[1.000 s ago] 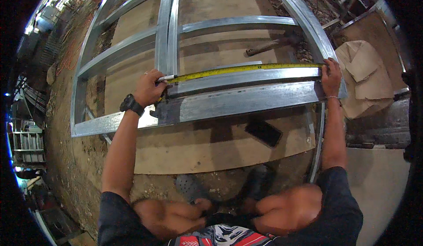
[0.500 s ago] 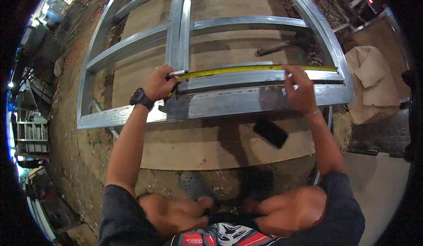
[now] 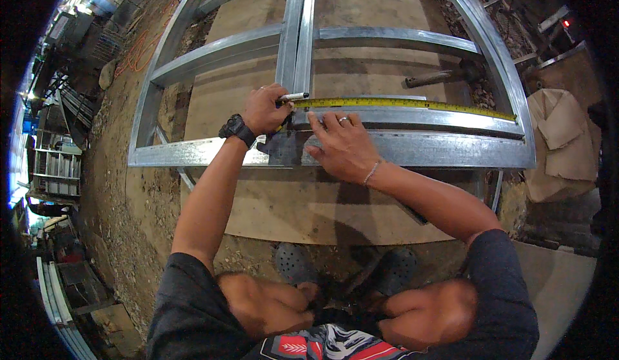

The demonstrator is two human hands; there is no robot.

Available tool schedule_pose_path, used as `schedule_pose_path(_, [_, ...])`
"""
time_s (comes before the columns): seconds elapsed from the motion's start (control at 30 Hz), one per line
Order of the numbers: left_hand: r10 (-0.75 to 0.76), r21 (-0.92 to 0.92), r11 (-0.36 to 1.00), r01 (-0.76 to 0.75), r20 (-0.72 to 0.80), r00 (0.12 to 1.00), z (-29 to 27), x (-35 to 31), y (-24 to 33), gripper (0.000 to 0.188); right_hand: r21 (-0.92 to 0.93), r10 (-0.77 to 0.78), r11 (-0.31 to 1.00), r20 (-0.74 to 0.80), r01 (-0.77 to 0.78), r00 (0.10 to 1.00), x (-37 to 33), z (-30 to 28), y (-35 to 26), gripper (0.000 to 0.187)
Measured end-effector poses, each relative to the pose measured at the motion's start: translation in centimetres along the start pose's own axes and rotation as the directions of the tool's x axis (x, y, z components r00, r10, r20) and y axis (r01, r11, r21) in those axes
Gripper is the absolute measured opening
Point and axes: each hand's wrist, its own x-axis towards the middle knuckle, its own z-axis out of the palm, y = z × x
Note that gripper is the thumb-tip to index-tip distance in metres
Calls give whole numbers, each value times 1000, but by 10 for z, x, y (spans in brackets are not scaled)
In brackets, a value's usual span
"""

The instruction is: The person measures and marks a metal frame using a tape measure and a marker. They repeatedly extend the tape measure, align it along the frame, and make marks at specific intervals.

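Observation:
My left hand (image 3: 261,110), with a watch on its wrist, is closed around a tape measure (image 3: 282,125) whose case is mostly hidden. A light-coloured marker pen (image 3: 295,96) with a dark tip also sticks out of its grip. The yellow tape blade (image 3: 400,104) runs right along a shiny metal tube (image 3: 419,117) to the far end of that tube. My right hand (image 3: 345,147) holds nothing; its fingers are spread and rest on the tube near the left end of the blade. Both hands are over the near rail (image 3: 464,148) of a welded metal frame.
The frame's centre posts (image 3: 296,44) and cross rails (image 3: 400,36) extend away from me over a tan board (image 3: 290,221). Inside the frame lies a hammer-like tool (image 3: 445,76). Folded tan sacking (image 3: 564,134) sits at the right; a ladder (image 3: 57,172) stands left.
My right hand has slid left along the tube, from mid-blade to beside my left hand, and its fingers have spread. My right forearm now covers most of the dark flat phone-like object.

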Motion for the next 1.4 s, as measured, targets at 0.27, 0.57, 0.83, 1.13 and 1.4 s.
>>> schedule_pose_path(0.27, [-11,11,1000,10,33,999,0,-2,-9,20,-48,-3,999,-117,-3,993,6,25,2,67])
schedule_pose_path(0.57, [-32,-91,995,35,30,999,3,0,-4,19,-59,101,992,-157,-111,982,-5,21,18,64])
schedule_pose_path(0.83, [-75,-148,986,82,52,996,2,-2,-4,19,-66,143,985,-191,-158,971,-16,11,26,60])
schedule_pose_path(1.13, [-10,-101,995,14,45,999,3,-2,-9,18,-40,159,984,-213,-172,964,-34,2,34,57])
schedule_pose_path(1.4, [-21,-62,998,25,56,998,1,-2,-4,18,-96,190,974,-135,-204,972,-39,-6,38,56])
